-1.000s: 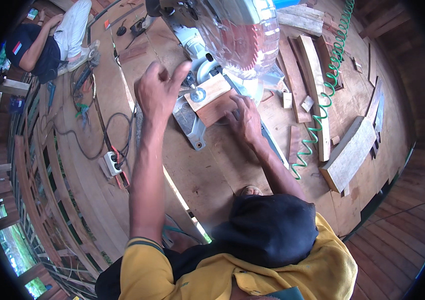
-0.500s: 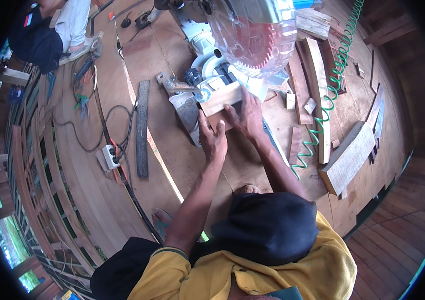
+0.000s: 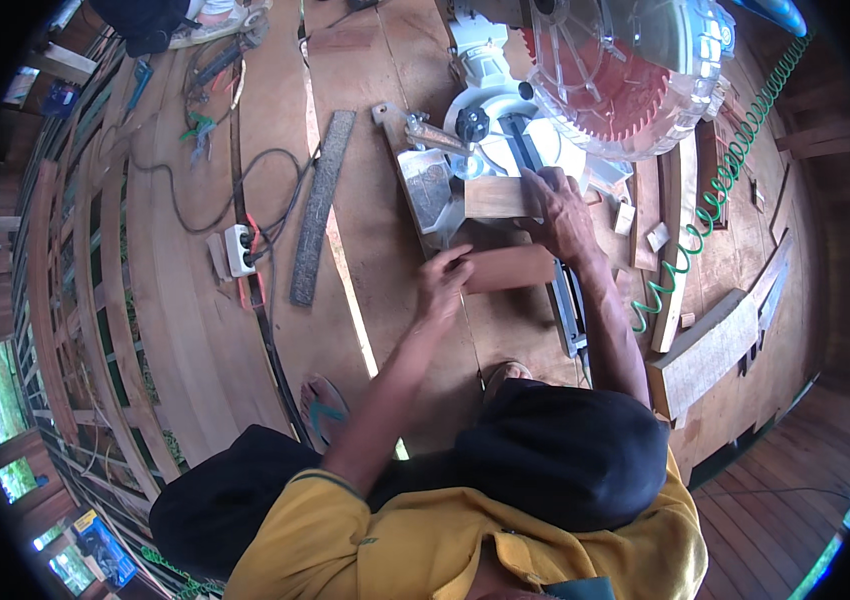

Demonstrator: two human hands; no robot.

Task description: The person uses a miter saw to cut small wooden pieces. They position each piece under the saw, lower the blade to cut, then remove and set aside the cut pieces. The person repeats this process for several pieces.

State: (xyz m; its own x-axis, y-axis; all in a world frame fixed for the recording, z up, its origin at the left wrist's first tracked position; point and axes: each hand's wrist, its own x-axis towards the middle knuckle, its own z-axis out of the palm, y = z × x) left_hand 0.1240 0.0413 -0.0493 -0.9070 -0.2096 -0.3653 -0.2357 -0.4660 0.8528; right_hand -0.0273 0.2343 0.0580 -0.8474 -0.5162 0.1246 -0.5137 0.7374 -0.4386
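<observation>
A pale wood block [image 3: 497, 198] lies on the bed of the miter saw [image 3: 490, 105], against the metal fence. My right hand [image 3: 563, 225] grips the block's right end, its fingers over the top and its thumb at the near edge. Nearer to me, my left hand [image 3: 443, 284] holds a short reddish-brown board [image 3: 511, 270] by its left end, the fingers closed round it. The board is apart from the block. Above and to the right, the red toothed saw blade [image 3: 635, 100] sits raised behind a clear guard.
A dark strip of wood [image 3: 325, 210] lies at left beside a white power strip [image 3: 240, 250] and loose cables. A green coiled hose [image 3: 720, 195] runs down the right side past a thick plank [image 3: 710, 345] and offcuts. A person's foot [image 3: 210, 25] shows at the far left.
My left hand has left the pale block and drawn toward me, now holding the reddish-brown board out from it. The right hand stays at the block's right end. The whole view has shifted.
</observation>
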